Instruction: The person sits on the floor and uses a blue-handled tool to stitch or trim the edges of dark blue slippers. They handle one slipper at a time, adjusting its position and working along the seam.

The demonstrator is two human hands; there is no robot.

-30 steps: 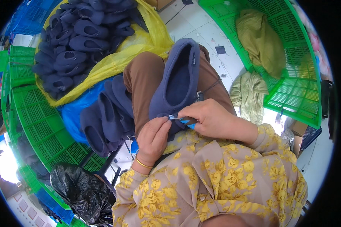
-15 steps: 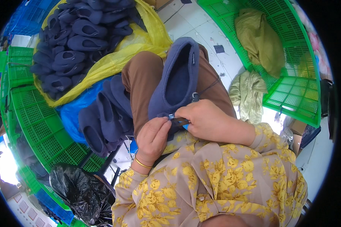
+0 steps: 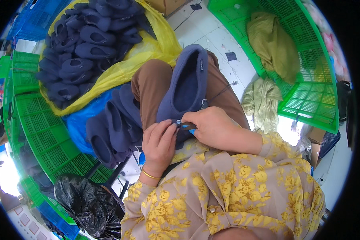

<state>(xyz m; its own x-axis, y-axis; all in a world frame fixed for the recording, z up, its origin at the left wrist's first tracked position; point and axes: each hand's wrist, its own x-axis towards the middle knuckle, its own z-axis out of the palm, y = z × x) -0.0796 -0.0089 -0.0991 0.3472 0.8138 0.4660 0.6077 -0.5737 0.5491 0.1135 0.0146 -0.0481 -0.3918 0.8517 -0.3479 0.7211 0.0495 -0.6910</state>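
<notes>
A navy felt slipper [image 3: 169, 96] lies across my lap, its opening facing up and its near end between my hands. My left hand [image 3: 159, 146] is closed in a pinch at that near end, thumb and fingertips on the edge of the fabric. Beside it, my right hand [image 3: 214, 127] grips a small dark-handled tool [image 3: 187, 125], whose tip meets the slipper close to my left fingertips. What kind of tool it is cannot be made out, since my fingers cover much of it. A metal ring [image 3: 204, 103] with a dark cord sits just above my right hand.
A yellow sack [image 3: 150, 56] heaped with navy slippers [image 3: 95, 51] stands far left. More slippers [image 3: 115, 126] rest on blue plastic left of my knee. Green crates [image 3: 44, 132] flank both sides; the right one [image 3: 308, 96] holds olive cloth [image 3: 273, 48]. A black bag [image 3: 84, 204] sits near left.
My left fingers have shifted slightly up along the slipper's near end and spread a little. The tool tip stays close to them. The whole view has tilted slightly.
</notes>
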